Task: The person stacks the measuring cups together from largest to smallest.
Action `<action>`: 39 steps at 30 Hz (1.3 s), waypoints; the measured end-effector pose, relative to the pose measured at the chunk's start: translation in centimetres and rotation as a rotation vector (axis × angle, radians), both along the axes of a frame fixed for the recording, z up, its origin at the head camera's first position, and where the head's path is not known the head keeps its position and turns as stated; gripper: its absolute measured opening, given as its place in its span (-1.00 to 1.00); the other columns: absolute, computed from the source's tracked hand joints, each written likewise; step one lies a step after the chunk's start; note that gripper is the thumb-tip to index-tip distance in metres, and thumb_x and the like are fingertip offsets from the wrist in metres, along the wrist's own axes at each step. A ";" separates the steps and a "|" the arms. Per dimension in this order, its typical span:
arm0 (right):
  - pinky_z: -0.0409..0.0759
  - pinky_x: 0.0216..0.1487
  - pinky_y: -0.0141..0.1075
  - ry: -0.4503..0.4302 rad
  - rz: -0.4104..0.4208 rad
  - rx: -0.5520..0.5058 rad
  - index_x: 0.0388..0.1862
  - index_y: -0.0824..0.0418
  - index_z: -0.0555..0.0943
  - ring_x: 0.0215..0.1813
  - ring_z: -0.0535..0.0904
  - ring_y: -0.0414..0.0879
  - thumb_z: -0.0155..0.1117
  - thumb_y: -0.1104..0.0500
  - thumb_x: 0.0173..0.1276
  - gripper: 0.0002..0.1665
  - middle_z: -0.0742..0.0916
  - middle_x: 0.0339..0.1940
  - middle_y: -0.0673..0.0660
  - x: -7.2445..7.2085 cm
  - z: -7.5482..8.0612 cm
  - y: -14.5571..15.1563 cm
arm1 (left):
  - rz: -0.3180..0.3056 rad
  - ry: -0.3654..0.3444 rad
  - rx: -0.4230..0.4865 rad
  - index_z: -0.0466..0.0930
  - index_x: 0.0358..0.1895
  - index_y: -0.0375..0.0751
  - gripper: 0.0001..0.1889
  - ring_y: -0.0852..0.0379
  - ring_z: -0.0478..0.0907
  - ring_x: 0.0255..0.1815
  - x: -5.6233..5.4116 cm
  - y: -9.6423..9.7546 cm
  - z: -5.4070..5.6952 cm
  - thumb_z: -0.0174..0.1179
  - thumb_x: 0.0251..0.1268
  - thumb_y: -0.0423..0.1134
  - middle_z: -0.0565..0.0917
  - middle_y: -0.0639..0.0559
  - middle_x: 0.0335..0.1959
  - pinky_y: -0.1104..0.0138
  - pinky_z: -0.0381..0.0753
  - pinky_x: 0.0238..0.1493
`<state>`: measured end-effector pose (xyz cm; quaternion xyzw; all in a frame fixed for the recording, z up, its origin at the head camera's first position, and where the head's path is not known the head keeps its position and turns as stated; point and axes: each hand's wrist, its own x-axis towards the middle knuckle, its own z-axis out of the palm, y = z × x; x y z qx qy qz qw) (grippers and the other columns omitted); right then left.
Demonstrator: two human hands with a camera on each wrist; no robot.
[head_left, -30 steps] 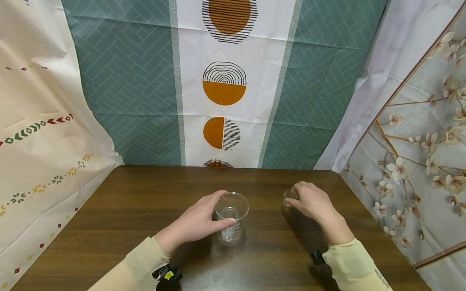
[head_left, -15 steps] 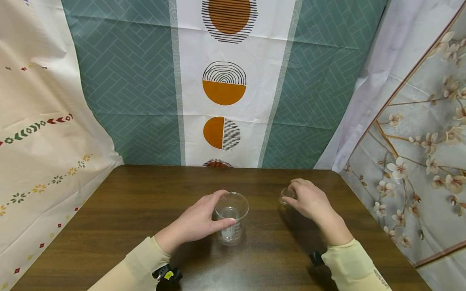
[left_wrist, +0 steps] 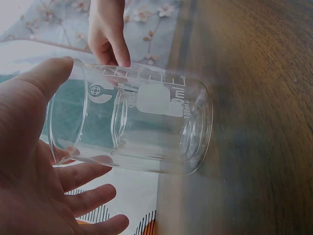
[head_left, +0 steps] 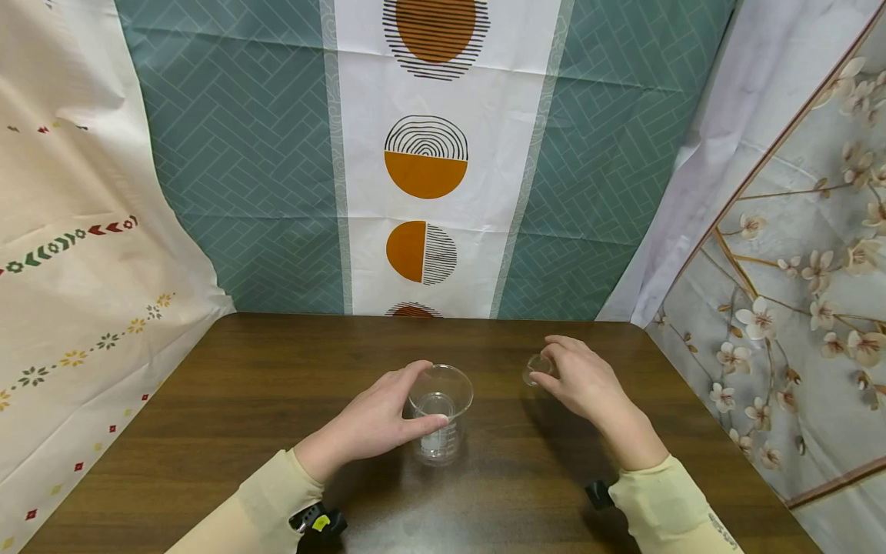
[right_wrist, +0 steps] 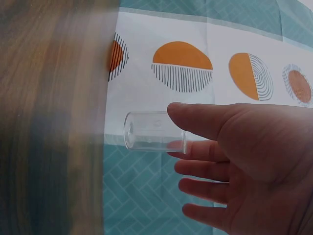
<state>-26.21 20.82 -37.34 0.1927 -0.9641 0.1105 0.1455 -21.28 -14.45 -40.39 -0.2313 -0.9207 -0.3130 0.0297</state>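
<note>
A large clear glass beaker (head_left: 440, 446) with white printed markings stands upright on the wooden table, near the middle. My left hand (head_left: 374, 415) pinches its rim from the left, thumb on the near side and index finger on the far side. In the left wrist view, the other left fingers spread out beside the beaker (left_wrist: 151, 127). To the right, my right hand (head_left: 588, 381) pinches a small clear glass beaker (head_left: 531, 372) near its rim with thumb and index finger. The right wrist view shows that small beaker (right_wrist: 151, 131) upright, held above the tabletop.
The brown wooden table (head_left: 277, 362) ends at a patterned teal and white cloth (head_left: 429, 215) behind. Cream fabric (head_left: 90, 254) hangs on the left and a floral curtain (head_left: 796, 308) on the right. Bare wood lies between the two beakers.
My right hand has moved left and slightly farther from me with the small beaker, bringing it closer to the large one. The left hand and large beaker have stayed in place.
</note>
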 end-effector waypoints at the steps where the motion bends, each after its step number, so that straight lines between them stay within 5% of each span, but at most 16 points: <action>1: 0.62 0.26 0.21 0.000 0.004 -0.005 -0.18 0.19 0.73 0.48 0.56 0.32 0.58 0.01 0.48 -0.72 0.68 0.43 0.33 0.0 0.0 -0.1 | 0.001 0.000 -0.001 0.36 0.64 -0.05 -0.05 -0.10 0.49 0.49 0.0 0.0 0.0 0.40 0.37 0.43 0.59 0.00 0.47 -0.15 0.56 0.36; 39: 0.52 0.43 0.23 0.044 0.073 -0.059 -0.11 0.21 0.74 0.55 0.50 0.34 0.63 -0.01 0.45 -0.66 0.59 0.56 0.35 0.9 0.0 -1.8 | -0.007 -0.009 0.004 0.37 0.64 -0.06 -0.05 -0.11 0.48 0.49 0.0 0.0 0.1 0.40 0.38 0.43 0.58 -0.03 0.49 -0.16 0.56 0.37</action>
